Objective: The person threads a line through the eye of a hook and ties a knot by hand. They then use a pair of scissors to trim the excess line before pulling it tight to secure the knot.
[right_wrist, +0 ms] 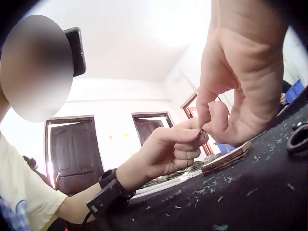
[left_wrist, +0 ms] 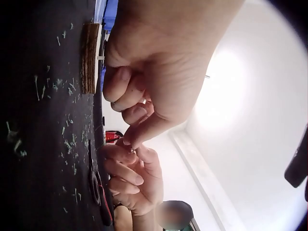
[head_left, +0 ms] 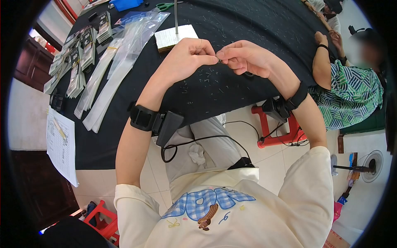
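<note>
Fingertips of both hands meet over the black-covered table, in front of a white-topped block (head_left: pixel 186 32) with an upright metal rod (head_left: pixel 175 16). Between thumb and finger, my left hand (head_left: pixel 182 60) pinches a tiny dark piece (right_wrist: pixel 203 131); its other fingers are curled in. My right hand (head_left: pixel 252 60) pinches at the same piece from the other side, thumb and forefinger close together. The piece is mostly hidden by the fingertips, and I cannot tell its kind. Small pale-green thread-like scraps (left_wrist: pixel 70 139) lie scattered on the cloth below the hands.
Scissors with black and red handles (left_wrist: pixel 103 197) lie beside the right hand. Clear plastic sleeves (head_left: pixel 120 62) and bundled printed packets (head_left: pixel 80 53) cover the left side. Green-handled scissors (head_left: pixel 165 6) and a blue bin (head_left: pixel 124 4) are behind. Another person (head_left: pixel 347 91) sits at right.
</note>
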Demonstrator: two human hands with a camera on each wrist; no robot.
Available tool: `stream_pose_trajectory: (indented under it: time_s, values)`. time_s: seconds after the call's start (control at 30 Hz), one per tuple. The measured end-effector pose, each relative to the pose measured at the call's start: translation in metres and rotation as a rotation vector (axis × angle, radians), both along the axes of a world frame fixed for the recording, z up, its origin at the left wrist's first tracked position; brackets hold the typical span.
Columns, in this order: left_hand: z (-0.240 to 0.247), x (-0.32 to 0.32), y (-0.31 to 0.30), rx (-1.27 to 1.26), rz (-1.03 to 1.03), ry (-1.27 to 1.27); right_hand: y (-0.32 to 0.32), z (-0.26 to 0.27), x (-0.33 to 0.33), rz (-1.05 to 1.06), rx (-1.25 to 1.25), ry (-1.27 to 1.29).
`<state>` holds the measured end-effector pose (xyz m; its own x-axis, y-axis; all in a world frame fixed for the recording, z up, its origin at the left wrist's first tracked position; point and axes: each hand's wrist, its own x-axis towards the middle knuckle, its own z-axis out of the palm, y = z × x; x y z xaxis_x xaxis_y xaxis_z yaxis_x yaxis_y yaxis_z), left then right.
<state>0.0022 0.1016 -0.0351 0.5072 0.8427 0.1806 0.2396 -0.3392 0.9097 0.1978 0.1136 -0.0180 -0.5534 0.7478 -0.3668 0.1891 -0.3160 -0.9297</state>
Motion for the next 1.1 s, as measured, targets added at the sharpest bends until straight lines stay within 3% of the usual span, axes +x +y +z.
stream_pose_trajectory:
  time_s: [0.37, 1.1]
  values:
    - [0.006, 0.000, -0.003, 0.014, 0.016, 0.016, -0.012, 0.002, 0.000, -0.075, 0.211, -0.123]
    - [-0.001, 0.000, 0.000, 0.019, -0.002, -0.005, -0.014, 0.002, 0.003, 0.001, 0.181, -0.124]
